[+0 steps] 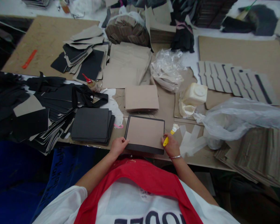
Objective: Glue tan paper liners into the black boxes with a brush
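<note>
Centrally, a tan board with a dark border (145, 132) lies at the near edge of the counter (200, 152), its wide dark strip turned toward the person. The left hand (119, 145) is at the board's near left corner, thumb and fingertips together on its edge. The right hand (171, 146) is at the right edge, fingers clamped on a yellow-handled brush (170, 137) whose pale bristles point away from the person; a silvery bracelet (175, 157) circles that wrist.

Just beyond the board sits a stack of tan cards (142, 98). Left of the board is a neat stack of black boards (90, 124), with a small pink strip (118, 126) between the two, and farther left spreads a loose heap of black pieces (58, 101). A bottle with a red tip (93, 84) lies at the far side of that heap.

To the right, beyond the brush, a cut-open whitish plastic container (193, 96) rests on a piece of cardboard. White strips (192, 141) lie right of the right hand, and a clear plastic bag (242, 116) partly covers a large stack of brown sheets (259, 155) at the counter's right.
</note>
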Tool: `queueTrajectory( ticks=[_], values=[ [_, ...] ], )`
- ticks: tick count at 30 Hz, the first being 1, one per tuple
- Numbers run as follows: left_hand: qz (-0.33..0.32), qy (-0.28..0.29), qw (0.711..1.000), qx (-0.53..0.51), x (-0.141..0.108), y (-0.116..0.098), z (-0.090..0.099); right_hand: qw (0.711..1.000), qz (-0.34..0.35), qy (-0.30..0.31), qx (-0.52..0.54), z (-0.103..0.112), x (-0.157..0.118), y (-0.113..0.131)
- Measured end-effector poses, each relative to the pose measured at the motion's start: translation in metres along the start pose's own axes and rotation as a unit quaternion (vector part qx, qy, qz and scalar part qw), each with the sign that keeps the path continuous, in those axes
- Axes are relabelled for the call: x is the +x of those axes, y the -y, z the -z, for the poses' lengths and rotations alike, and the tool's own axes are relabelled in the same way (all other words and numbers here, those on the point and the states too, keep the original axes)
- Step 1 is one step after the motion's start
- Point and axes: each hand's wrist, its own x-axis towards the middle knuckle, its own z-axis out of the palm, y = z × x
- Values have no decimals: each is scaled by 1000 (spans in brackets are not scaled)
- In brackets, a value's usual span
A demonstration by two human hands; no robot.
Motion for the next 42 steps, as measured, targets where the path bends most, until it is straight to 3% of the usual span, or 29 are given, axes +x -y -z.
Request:
queueTrajectory(
  ticks=[2, 4, 7, 10, 12, 15, 17, 22, 26, 30, 36, 42],
  values=[
    [-5, 1, 998, 67, 0, -1, 5, 999, 4, 0, -37, 3, 0, 1],
    [-46, -32, 989, 136, 1, -4, 10, 997, 14, -11, -75, 11, 1, 3],
    [-185, -84, 960, 194, 3, -12, 14, 997, 37, -36, -61, 31, 5, 14],
    [-324, -17, 920, 220, 5, -22, 12, 995, 52, -31, 74, 51, 14, 39],
    [-374, 46, 895, 238, 5, -26, 10, 978, 29, -2, 206, 56, 24, 62],
    [-395, 76, 879, 257, 6, -30, 10, 930, -36, 77, 358, 44, 43, 99],
    [-393, 74, 879, 258, 5, -32, 11, 909, -63, 112, 397, 27, 54, 118],
    [-386, 72, 883, 256, 5, -34, 12, 918, -48, 102, 381, -12, 71, 137],
    [-382, 70, 887, 251, 5, -33, 10, 953, -3, 76, 292, -11, 76, 124],
    [-378, 64, 888, 254, 5, -33, 10, 967, -11, 61, 246, 11, 74, 93],
    [-379, 65, 886, 260, 6, -33, 11, 966, -115, 4, 230, 51, 57, 33],
    [-376, 61, 879, 286, 10, -26, 4, 944, -163, -77, 276, 78, 25, 0]
  ],
)
